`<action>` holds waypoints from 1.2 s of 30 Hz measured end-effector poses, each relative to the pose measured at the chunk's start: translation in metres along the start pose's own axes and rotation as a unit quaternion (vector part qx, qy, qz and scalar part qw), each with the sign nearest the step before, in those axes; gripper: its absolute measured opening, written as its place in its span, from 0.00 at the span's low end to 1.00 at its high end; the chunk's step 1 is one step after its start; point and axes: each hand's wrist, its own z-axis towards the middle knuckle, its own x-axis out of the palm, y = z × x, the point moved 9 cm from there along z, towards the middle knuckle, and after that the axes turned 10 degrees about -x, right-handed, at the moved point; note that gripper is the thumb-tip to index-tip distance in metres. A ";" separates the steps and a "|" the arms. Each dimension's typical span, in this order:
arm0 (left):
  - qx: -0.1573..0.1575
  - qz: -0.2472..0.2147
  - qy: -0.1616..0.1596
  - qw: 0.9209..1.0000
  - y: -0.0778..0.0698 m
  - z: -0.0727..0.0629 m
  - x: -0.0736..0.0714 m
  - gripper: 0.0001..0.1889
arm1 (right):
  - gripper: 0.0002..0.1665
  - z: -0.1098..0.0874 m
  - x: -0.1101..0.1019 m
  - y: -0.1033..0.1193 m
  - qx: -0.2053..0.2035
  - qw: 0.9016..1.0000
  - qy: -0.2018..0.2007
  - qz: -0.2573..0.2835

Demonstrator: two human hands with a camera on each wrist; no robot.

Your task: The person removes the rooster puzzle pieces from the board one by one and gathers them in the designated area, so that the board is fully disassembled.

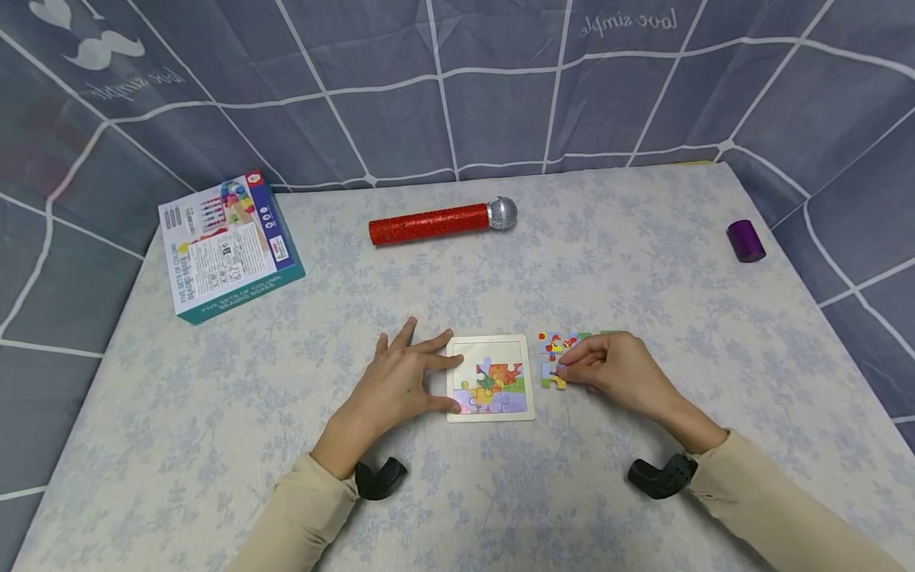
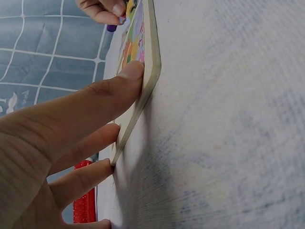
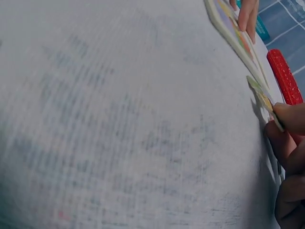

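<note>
A small square jigsaw tray [image 1: 493, 418] with a pale rim lies on the table, its lower and right parts filled with colourful joined pieces. My left hand [image 1: 396, 377] spreads over its left side, fingers extended, with the thumb [image 2: 129, 74] resting on the lower left corner and other fingertips along the left rim. Just right of the tray, my right hand [image 1: 629, 373] pinches a jigsaw piece [image 3: 261, 98] between thumb and forefinger; it is tilted, with one edge raised. Other loose jigsaw pieces [image 1: 554, 342] lie beyond that hand's fingertips, partly hidden by it.
A red glittery microphone [image 1: 432, 224] with a silver head lies farther back. At the far left stands a teal and white bead-set box [image 1: 227, 248]. A purple cylinder [image 1: 746, 241] lies near the right edge. Grey-blue curtain [image 1: 500, 119] surrounds the table's back and sides.
</note>
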 end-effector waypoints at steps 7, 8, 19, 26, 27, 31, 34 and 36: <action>-0.003 -0.004 -0.001 1.000 0.000 0.000 0.000 0.35 | 0.05 0.002 -0.004 0.010 -0.034 0.996 -0.022 -0.073; -0.002 -0.005 0.000 1.000 0.000 0.000 0.000 0.35 | 0.04 0.003 -0.004 0.011 -0.036 0.996 -0.024 -0.078; 0.000 -0.008 -0.002 1.000 0.000 0.000 0.000 0.35 | 0.05 0.003 -0.002 0.017 -0.062 0.991 -0.036 -0.109; -0.001 -0.002 0.001 1.000 0.000 0.000 0.000 0.35 | 0.06 0.005 -0.001 0.022 -0.093 0.989 -0.025 -0.111; -0.001 -0.001 0.001 1.000 0.000 0.000 0.000 0.35 | 0.05 0.005 -0.001 0.023 -0.098 0.989 -0.024 -0.107; 0.000 -0.004 0.000 1.000 0.000 0.000 0.000 0.35 | 0.03 0.008 0.003 0.030 -0.115 0.989 -0.021 -0.095; 0.002 -0.008 0.001 1.000 0.000 0.000 0.000 0.35 | 0.04 0.013 0.013 0.038 -0.136 0.987 -0.007 -0.084; 0.003 -0.009 0.001 1.000 0.000 0.000 0.000 0.35 | 0.07 0.016 0.021 0.045 -0.155 0.985 0.007 -0.080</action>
